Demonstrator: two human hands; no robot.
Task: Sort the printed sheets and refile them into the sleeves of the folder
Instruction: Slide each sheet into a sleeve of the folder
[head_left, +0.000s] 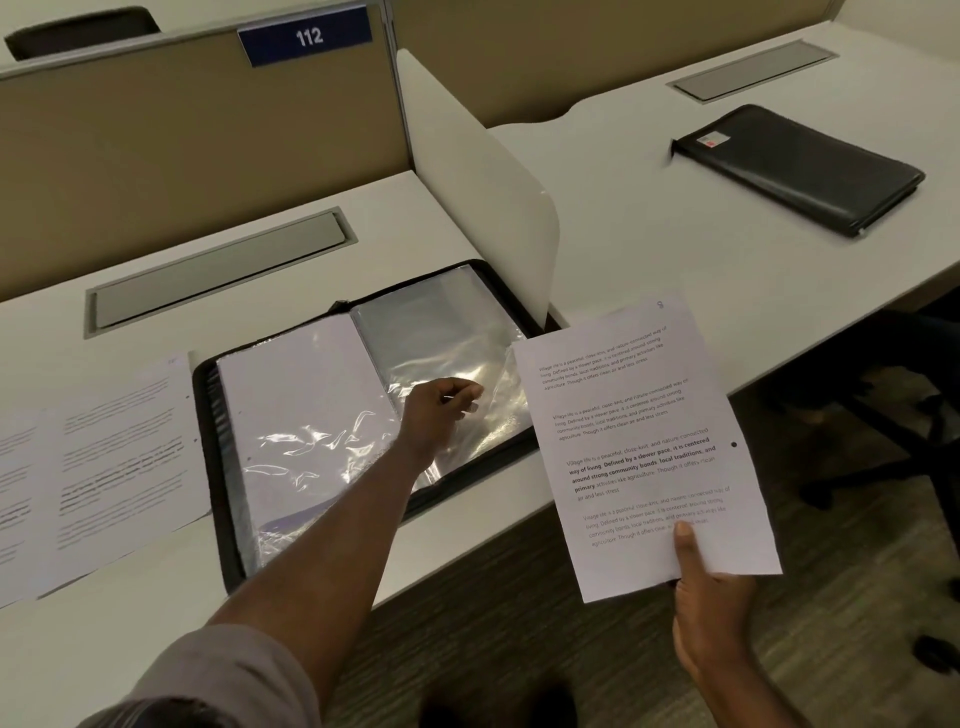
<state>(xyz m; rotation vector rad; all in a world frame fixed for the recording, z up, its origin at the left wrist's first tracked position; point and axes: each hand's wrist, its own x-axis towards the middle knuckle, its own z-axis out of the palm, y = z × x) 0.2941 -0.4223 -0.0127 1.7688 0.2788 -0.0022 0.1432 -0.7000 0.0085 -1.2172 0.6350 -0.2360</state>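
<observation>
Lying open on the near desk (156, 597), against a white divider (483, 192), is the black zip folder (311, 551) with its clear plastic sleeves showing. The left page seems to be holding a sheet already; the right-hand sleeve (441, 332) is looking empty and crinkled. The left hand (441, 410) is reaching across and pinching that sleeve's plastic between thumb and curled fingers. The right hand (711, 587) is holding one printed sheet (639, 441) upright off the desk's edge, thumb clamped on its lower front, fingers behind. More printed sheets (93, 457) are lying spread to the left of the folder. To do this step well, the left hand is probably needing to lift only the top film so the mouth gapes, while the right is squaring the sheet's leading edge to it, sliding slowly so that corners are not catching. A second, closed black folder (800, 166) is resting well apart on the neighbouring desk (675, 234).
</observation>
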